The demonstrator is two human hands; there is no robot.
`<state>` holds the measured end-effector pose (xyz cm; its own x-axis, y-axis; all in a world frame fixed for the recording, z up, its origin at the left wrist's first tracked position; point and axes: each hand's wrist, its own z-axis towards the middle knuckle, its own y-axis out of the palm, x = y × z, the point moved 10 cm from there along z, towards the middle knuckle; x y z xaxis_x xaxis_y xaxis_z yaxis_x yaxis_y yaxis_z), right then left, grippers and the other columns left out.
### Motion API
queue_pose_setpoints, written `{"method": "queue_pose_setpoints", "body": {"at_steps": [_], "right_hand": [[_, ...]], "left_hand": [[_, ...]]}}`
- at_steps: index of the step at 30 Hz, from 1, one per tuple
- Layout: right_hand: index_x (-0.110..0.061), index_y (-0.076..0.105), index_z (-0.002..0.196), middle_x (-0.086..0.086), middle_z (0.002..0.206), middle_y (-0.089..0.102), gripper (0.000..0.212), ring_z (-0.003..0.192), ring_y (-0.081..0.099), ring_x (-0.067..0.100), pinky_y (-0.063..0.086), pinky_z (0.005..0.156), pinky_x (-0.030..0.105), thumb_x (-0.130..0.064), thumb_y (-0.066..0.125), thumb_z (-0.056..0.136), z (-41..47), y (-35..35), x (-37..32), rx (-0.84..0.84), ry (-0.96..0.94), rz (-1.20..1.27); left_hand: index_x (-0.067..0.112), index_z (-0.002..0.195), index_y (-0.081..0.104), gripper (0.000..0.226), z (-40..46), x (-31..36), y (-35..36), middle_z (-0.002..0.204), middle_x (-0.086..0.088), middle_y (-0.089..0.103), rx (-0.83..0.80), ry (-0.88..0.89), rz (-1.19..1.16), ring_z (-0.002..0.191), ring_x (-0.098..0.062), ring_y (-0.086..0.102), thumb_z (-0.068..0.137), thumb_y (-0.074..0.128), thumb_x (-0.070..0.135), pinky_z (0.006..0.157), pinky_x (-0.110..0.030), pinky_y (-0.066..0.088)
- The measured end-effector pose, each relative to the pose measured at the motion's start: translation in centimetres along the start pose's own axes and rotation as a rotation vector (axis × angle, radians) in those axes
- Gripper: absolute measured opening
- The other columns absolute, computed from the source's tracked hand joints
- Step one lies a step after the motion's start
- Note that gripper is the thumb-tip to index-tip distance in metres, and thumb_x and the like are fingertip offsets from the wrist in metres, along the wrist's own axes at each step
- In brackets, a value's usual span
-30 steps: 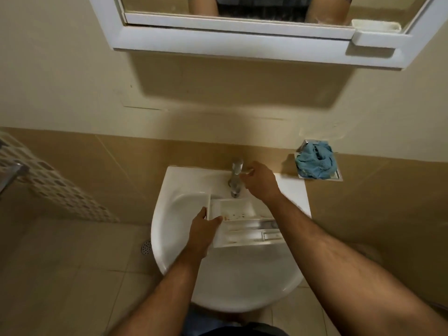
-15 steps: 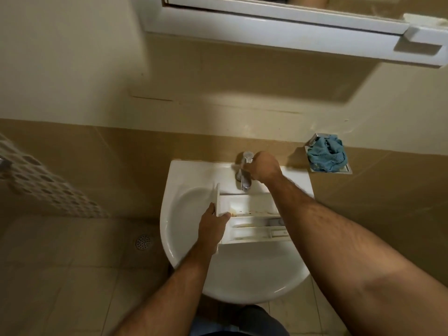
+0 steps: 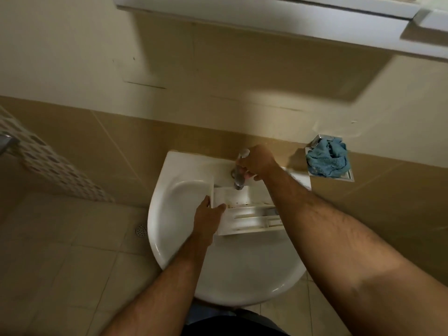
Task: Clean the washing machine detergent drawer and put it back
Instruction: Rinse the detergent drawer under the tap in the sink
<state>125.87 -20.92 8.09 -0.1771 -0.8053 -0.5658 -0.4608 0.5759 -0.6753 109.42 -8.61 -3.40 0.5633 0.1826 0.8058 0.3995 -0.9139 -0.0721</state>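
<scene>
**tilefan:** So what's the setup here? Going big to small.

**drawerguy:** White ceramic pedestal basin (image 3: 184, 238) against the tan tiled wall. Both bare forearms reach in over it from below. The white plastic detergent drawer (image 3: 244, 214) sits inside the basin, its back compartment right under the chrome tap (image 3: 238, 177).

**tilefan:** And the hands?

**drawerguy:** Left hand (image 3: 208, 220) comes straight up the middle and grips the drawer's left end, thumb hooked over the top edge, fingers tucked underneath. Right hand (image 3: 258, 162) is at the far rim, fingers curled round the tap's top. So the drawer is just below and between the two grips.

**tilefan:** Anything else?

**drawerguy:** A crumpled blue terry cloth (image 3: 326, 160) in a metal wall tray (image 3: 349, 177), right of the basin. Brownish specks in the drawer.
</scene>
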Motion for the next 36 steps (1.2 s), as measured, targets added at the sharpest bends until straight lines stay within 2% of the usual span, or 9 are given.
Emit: {"method": "queue_pose_setpoints", "body": {"at_steps": [3, 5, 8, 14, 17, 22, 27, 31, 36], "right_hand": [[-0.011, 0.067, 0.071, 0.004, 0.075, 0.074, 0.02, 0.059, 0.07, 0.007, 0.055, 0.059, 0.029, -0.017, 0.061, 0.089, -0.1, 0.1, 0.1, -0.054, -0.025, 0.014], [-0.015, 0.063, 0.066, 0.005, 0.075, 0.074, 0.027, 0.059, 0.07, 0.007, 0.054, 0.059, 0.029, -0.018, 0.057, 0.092, -0.2, 0.1, -0.1, -0.091, -0.062, 0.002], [-0.017, 0.061, 0.069, 0.009, 0.091, 0.074, 0.023, 0.081, 0.071, 0.021, 0.057, 0.071, 0.037, -0.017, 0.059, 0.092, -0.1, 0.0, -0.3, -0.125, -0.086, -0.036], [-0.003, 0.067, 0.091, 0.013, 0.09, 0.075, 0.01, 0.08, 0.074, 0.025, 0.054, 0.056, 0.028, -0.012, 0.068, 0.086, 0.0, 0.3, -0.2, -0.166, -0.094, -0.066], [-0.01, 0.064, 0.083, 0.013, 0.098, 0.075, 0.009, 0.087, 0.073, 0.027, 0.052, 0.056, 0.028, -0.013, 0.061, 0.091, -0.1, 0.1, -0.3, -0.161, -0.095, -0.067], [0.005, 0.062, 0.11, 0.022, 0.1, 0.068, 0.02, 0.057, 0.06, 0.02, 0.036, 0.027, 0.014, -0.004, 0.051, 0.097, -0.4, 0.2, -0.7, -0.178, -0.099, -0.035], [-0.004, 0.064, 0.105, 0.015, 0.104, 0.072, 0.016, 0.08, 0.072, 0.027, 0.046, 0.038, 0.019, -0.012, 0.052, 0.098, -0.2, 0.0, -0.6, -0.162, -0.123, -0.097], [-0.004, 0.065, 0.112, 0.015, 0.111, 0.071, 0.023, 0.099, 0.069, 0.03, 0.056, 0.074, 0.036, -0.015, 0.05, 0.098, -0.1, -0.1, -1.0, -0.16, -0.171, -0.209], [-0.004, 0.063, 0.113, 0.016, 0.112, 0.07, 0.023, 0.098, 0.07, 0.031, 0.052, 0.059, 0.03, -0.016, 0.051, 0.098, 0.2, 0.0, -0.5, -0.151, -0.167, -0.199]], "left_hand": [[0.015, 0.132, 0.058, 0.044, -0.1, -0.2, 0.5, 0.111, -0.001, 0.069, 0.011, -0.014, -0.003, 0.101, -0.022, 0.066, 0.089, 0.067, 0.017, 0.094, -0.044, 0.055], [0.017, 0.13, 0.059, 0.041, -0.1, -0.2, 0.8, 0.103, 0.003, 0.069, 0.018, -0.014, -0.02, 0.094, -0.018, 0.067, 0.09, 0.067, 0.016, 0.089, -0.04, 0.057], [0.018, 0.13, 0.06, 0.041, -0.2, -0.1, 1.0, 0.099, 0.007, 0.069, 0.028, -0.006, -0.033, 0.09, -0.014, 0.067, 0.09, 0.067, 0.016, 0.081, -0.034, 0.058], [0.013, 0.147, 0.044, 0.06, -0.3, -0.3, 1.3, 0.135, -0.007, 0.06, 0.043, -0.037, -0.034, 0.116, -0.027, 0.06, 0.091, 0.065, 0.017, 0.102, -0.046, 0.05], [0.013, 0.149, 0.04, 0.063, -0.3, -0.5, 1.3, 0.14, -0.009, 0.056, 0.055, -0.043, -0.03, 0.121, -0.029, 0.058, 0.092, 0.065, 0.018, 0.104, -0.047, 0.048], [0.013, 0.147, 0.043, 0.059, -0.2, -0.5, 1.3, 0.135, -0.008, 0.06, 0.072, -0.038, -0.02, 0.116, -0.027, 0.061, 0.092, 0.064, 0.018, 0.102, -0.046, 0.05], [0.013, 0.148, 0.041, 0.06, -0.2, -0.6, 1.3, 0.14, -0.009, 0.056, 0.075, -0.041, -0.014, 0.122, -0.029, 0.057, 0.092, 0.064, 0.019, 0.104, -0.047, 0.048], [0.013, 0.148, 0.041, 0.061, -0.3, -0.4, 1.1, 0.14, -0.008, 0.055, 0.081, -0.029, 0.0, 0.122, -0.029, 0.057, 0.092, 0.064, 0.019, 0.104, -0.046, 0.048], [0.014, 0.147, 0.042, 0.059, -0.7, -0.2, 0.3, 0.136, -0.006, 0.058, 0.104, -0.001, 0.009, 0.116, -0.025, 0.059, 0.093, 0.064, 0.019, 0.102, -0.041, 0.05]]}}
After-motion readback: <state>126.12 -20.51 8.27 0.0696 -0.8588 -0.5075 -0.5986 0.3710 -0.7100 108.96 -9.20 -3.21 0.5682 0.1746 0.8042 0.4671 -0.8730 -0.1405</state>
